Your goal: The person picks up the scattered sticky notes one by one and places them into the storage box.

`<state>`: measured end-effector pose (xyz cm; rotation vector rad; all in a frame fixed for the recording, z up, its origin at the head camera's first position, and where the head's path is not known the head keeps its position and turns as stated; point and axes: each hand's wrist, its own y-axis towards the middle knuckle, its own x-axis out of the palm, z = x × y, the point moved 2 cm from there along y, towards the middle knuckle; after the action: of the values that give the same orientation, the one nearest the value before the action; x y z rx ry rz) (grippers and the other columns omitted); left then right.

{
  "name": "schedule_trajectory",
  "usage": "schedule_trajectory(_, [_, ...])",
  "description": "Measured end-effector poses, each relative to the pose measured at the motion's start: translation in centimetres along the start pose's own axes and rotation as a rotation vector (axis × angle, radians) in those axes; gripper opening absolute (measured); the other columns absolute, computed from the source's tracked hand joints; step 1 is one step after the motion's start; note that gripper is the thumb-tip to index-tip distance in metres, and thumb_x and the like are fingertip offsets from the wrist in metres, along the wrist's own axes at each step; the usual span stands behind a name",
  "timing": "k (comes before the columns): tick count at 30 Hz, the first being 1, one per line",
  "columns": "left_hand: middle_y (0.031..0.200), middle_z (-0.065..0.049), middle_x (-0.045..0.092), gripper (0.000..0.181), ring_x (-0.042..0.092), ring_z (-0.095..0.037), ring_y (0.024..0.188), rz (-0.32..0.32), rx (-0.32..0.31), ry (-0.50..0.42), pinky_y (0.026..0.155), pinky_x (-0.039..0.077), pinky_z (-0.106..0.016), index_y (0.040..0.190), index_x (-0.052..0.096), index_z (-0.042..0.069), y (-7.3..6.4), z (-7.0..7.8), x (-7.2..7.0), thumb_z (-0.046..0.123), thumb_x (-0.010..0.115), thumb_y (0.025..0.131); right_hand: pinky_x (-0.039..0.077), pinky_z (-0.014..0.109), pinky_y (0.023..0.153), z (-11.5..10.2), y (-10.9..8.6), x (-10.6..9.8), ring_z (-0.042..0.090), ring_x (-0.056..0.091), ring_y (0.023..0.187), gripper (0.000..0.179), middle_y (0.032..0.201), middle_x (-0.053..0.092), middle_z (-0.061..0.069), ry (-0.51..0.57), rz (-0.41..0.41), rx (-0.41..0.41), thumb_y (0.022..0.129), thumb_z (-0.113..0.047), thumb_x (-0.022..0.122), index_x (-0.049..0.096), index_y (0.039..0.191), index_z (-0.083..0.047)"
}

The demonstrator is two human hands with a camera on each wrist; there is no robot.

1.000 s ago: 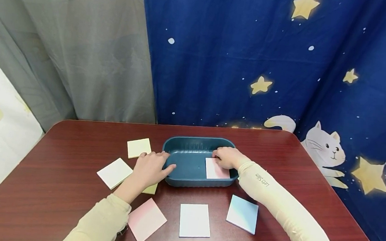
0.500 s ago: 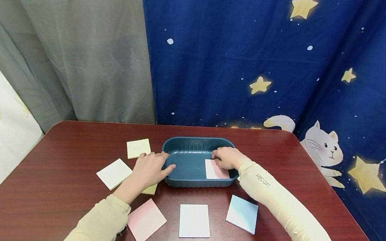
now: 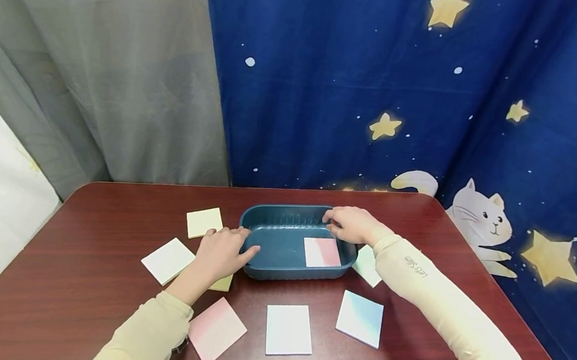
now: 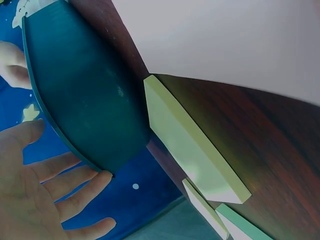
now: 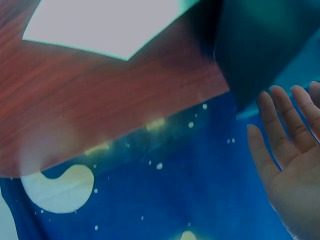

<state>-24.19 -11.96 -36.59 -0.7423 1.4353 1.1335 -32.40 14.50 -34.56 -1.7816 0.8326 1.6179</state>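
A dark teal plastic basket [image 3: 279,272] stands on the table. A pink-and-white square sticky-note pad [image 3: 321,253] lies flat inside, toward the right end. My left hand [image 3: 221,252] rests on the basket's left rim, fingers fairly straight; the left wrist view shows these fingertips [image 4: 102,176] at the rim. Over the right end of the basket is my right hand [image 3: 354,224], holding nothing. Its fingers [image 5: 280,120] are extended in the right wrist view. A yellowish pad [image 4: 192,145] sits beside the basket, partly hidden under my left wrist in the head view.
Other square pads lie around the basket: pale yellow [image 3: 204,222] and white [image 3: 168,260] at left, pink [image 3: 217,332], white [image 3: 289,329] and light blue [image 3: 360,318] in front, pale green [image 3: 368,266] at right. Curtains [image 3: 328,91] hang behind the table [image 3: 78,252].
My right hand has let go of the pink-and-white pad and moved up and right, off it. The pale green pad shows more now. My left hand stays at the rim.
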Motion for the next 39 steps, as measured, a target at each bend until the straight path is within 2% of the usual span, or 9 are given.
schedule_trajectory(7, [0.103,-0.010,0.061,0.047,0.058,-0.028,0.083,-0.007,-0.004,0.007,0.071,0.041,-0.048,0.111,0.060,0.006,0.0,-0.1,0.1,0.044,0.054,0.083,0.044,0.037,0.074,0.9,-1.2,-1.9,0.015,0.055,0.081,0.025,0.098,0.059,0.001,-0.002,0.047,0.019,0.086,-0.019,0.054,0.060,0.109,-0.011])
schedule_trajectory(13, [0.108,-0.012,0.060,0.049,0.057,-0.030,0.089,-0.021,-0.011,0.005,0.075,0.039,-0.050,0.112,0.060,0.005,-0.1,-0.1,0.1,0.044,0.054,0.083,0.043,0.037,0.074,1.8,-2.4,-2.3,0.015,0.055,0.080,0.022,0.096,0.058,0.000,0.006,0.064,0.038,0.086,-0.020,0.055,0.061,0.106,-0.012])
schedule_trajectory(29, [0.105,-0.011,0.061,0.048,0.058,-0.029,0.086,-0.002,-0.002,0.015,0.074,0.040,-0.049,0.111,0.060,0.006,-0.2,0.1,0.0,0.044,0.054,0.083,0.043,0.043,0.073,4.1,-4.9,-1.6,0.021,0.057,0.084,0.022,0.101,0.059,0.004,0.007,0.078,0.082,0.085,-0.019,0.055,0.061,0.104,-0.010])
schedule_trajectory(39, [0.106,-0.011,0.060,0.047,0.057,-0.029,0.087,0.005,0.003,0.015,0.074,0.040,-0.050,0.110,0.061,0.006,-0.2,0.2,0.0,0.043,0.054,0.083,0.044,0.041,0.069,5.0,-6.2,0.0,0.018,0.056,0.079,0.021,0.093,0.060,0.001,0.021,0.047,0.109,0.084,-0.018,0.056,0.062,0.102,-0.010])
